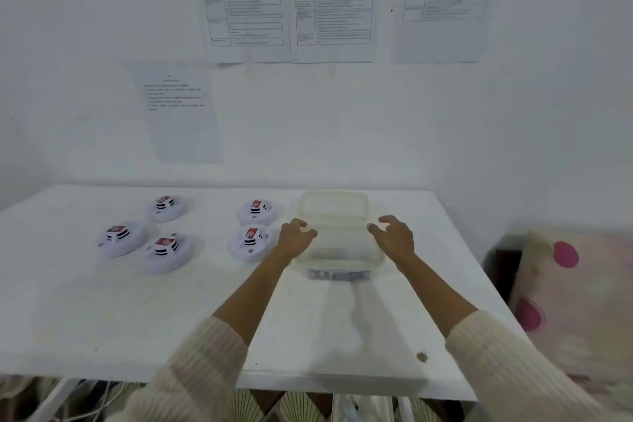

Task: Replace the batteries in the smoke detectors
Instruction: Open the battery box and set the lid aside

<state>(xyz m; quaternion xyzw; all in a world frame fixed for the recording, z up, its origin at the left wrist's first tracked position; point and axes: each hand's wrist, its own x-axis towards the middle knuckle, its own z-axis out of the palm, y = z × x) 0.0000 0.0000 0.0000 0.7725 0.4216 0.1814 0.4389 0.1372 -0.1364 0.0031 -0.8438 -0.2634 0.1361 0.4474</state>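
Reaching forward over the table [154, 319], both hands flanked a clear box [339, 252] standing toward the far right of the top. The left hand [295, 239] was at the box's left rim, fingers bent and close together over the edge; blur hid whether they truly gripped it. The right hand [394, 236] was at the right rim, fingers apart and half curled, holding nothing that could be seen. Behind the box its lid [334, 204] lay flipped back toward the wall. Something dark showed low at the box's near wall, too blurred to name. Five detectors [166, 253] sat on the table left of the box, lids on, each topped with a red-and-white label: two just beside the left hand, three farther left. Cream sleeves [507, 363] covered both forearms to mid-arm. Papers [246, 0] hung on the wall. A dotted cloth [565, 288] lay right of the table.
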